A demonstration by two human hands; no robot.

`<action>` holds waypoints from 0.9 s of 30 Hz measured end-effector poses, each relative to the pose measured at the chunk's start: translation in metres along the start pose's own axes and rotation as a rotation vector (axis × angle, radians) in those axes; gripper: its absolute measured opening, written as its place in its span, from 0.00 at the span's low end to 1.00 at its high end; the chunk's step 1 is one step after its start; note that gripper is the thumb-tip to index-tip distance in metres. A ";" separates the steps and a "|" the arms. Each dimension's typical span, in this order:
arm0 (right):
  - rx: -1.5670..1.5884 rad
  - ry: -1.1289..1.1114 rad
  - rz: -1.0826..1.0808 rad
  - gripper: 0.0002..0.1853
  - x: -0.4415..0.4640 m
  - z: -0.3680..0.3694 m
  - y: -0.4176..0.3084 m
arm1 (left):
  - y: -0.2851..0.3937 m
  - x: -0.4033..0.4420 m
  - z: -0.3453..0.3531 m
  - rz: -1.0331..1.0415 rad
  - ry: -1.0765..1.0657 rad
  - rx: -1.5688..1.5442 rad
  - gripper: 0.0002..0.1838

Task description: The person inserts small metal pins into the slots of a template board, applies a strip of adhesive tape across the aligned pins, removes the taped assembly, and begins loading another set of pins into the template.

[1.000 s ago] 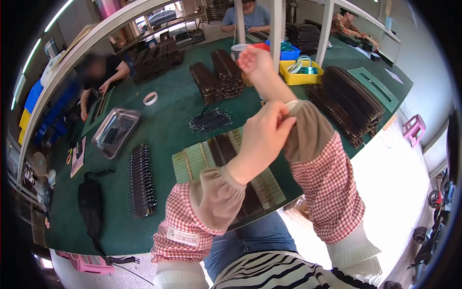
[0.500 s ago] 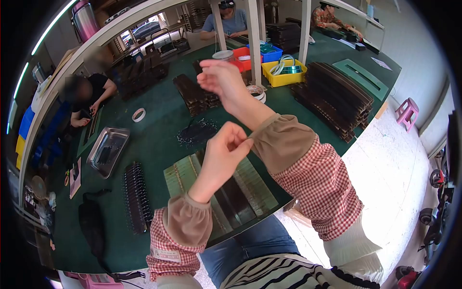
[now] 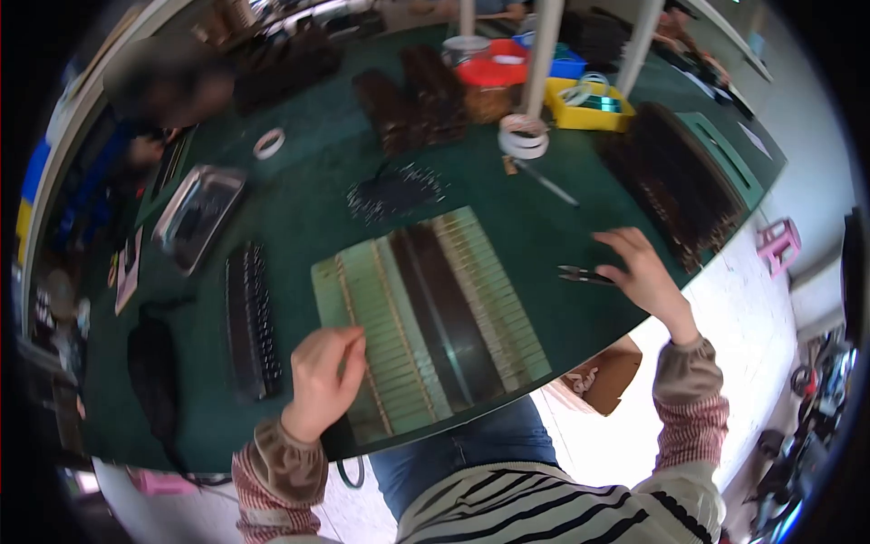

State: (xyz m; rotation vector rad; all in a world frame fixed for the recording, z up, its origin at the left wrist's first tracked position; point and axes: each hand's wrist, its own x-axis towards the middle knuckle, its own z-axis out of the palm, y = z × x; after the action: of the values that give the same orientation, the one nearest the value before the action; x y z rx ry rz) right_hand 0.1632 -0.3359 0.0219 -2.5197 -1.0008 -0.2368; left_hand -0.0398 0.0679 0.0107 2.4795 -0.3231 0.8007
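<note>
My left hand [image 3: 324, 374] is curled with thumb and forefinger together, over the left edge of a light green ribbed board [image 3: 370, 317]. Whatever it may hold is too small to make out. A dark brown strip with a shiny line along it [image 3: 444, 313] lies across the board. To the right, my right hand [image 3: 645, 279] reaches over the table with fingers apart. By its thumb lies a small two-tipped tool like snips [image 3: 584, 276], its rear end hidden by the hand.
Behind the board is a dark pile with scattered white bits [image 3: 394, 192]. Left stand a dark bristly strip [image 3: 251, 322] and a metal tray [image 3: 201, 216]. Tape rolls [image 3: 524, 138], a yellow bin [image 3: 589, 111] and stacked dark strips [image 3: 671, 181] are farther back. A co-worker sits far left.
My hands have come apart: the right moved down and right to beside the snips, the left down and left to the board's edge. The view has tilted down.
</note>
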 end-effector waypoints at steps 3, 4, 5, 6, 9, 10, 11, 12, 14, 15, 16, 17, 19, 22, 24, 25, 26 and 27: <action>0.086 -0.010 0.103 0.23 -0.015 0.015 0.012 | -0.010 -0.004 0.012 -0.207 0.125 -0.161 0.06; 0.170 -0.053 0.172 0.21 -0.011 0.019 0.018 | -0.012 -0.001 0.018 -0.243 0.154 -0.212 0.07; 0.096 -0.022 0.117 0.21 -0.004 0.024 0.026 | -0.013 0.001 0.025 -0.271 0.181 -0.267 0.08; 0.021 0.016 0.068 0.21 0.005 0.031 0.034 | -0.014 0.001 0.033 -0.304 0.201 -0.328 0.09; -0.243 0.116 -0.004 0.21 0.037 0.041 0.043 | -0.009 0.000 0.041 -0.321 0.203 -0.399 0.09; -0.335 0.143 -0.020 0.21 0.052 0.042 0.042 | -0.008 -0.002 0.042 -0.312 0.189 -0.395 0.09; -0.371 0.095 -0.063 0.19 0.068 0.040 0.042 | -0.007 -0.005 0.043 -0.307 0.175 -0.389 0.09; -0.273 0.093 -0.131 0.18 0.088 0.039 0.027 | -0.007 -0.008 0.043 -0.303 0.159 -0.383 0.09; -0.071 0.083 -0.257 0.17 0.129 0.050 -0.019 | -0.010 -0.012 0.045 -0.230 0.103 -0.330 0.11; 0.050 0.030 -0.299 0.17 0.148 0.062 -0.036 | -0.009 -0.010 0.046 -0.186 0.097 -0.315 0.11; 0.169 -0.021 -0.343 0.17 0.167 0.076 -0.051 | -0.008 -0.007 0.048 -0.138 0.093 -0.298 0.11; 0.187 -0.061 -0.419 0.18 0.187 0.092 -0.064 | -0.008 -0.006 0.048 -0.088 0.101 -0.266 0.11; 0.234 -0.122 -0.487 0.19 0.220 0.126 -0.082 | -0.007 -0.007 0.047 -0.071 0.108 -0.285 0.12; 0.278 -0.186 -0.462 0.17 0.252 0.167 -0.093 | -0.007 -0.006 0.045 -0.064 0.122 -0.304 0.12; 0.243 -0.221 -0.454 0.15 0.262 0.176 -0.088 | -0.008 -0.007 0.045 -0.069 0.125 -0.324 0.12; 0.240 -0.268 -0.423 0.15 0.265 0.178 -0.086 | -0.009 -0.007 0.046 -0.071 0.132 -0.334 0.12; 0.234 -0.316 -0.396 0.14 0.268 0.178 -0.084 | -0.009 -0.007 0.048 -0.074 0.143 -0.343 0.12; 0.228 -0.364 -0.366 0.14 0.270 0.177 -0.086 | -0.009 -0.008 0.049 -0.075 0.138 -0.349 0.12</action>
State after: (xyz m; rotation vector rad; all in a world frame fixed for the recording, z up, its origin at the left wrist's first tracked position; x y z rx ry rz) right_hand 0.3009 -0.0361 -0.0282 -2.2002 -1.5364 0.2309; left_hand -0.0191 0.0503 -0.0315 2.0883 -0.2903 0.8041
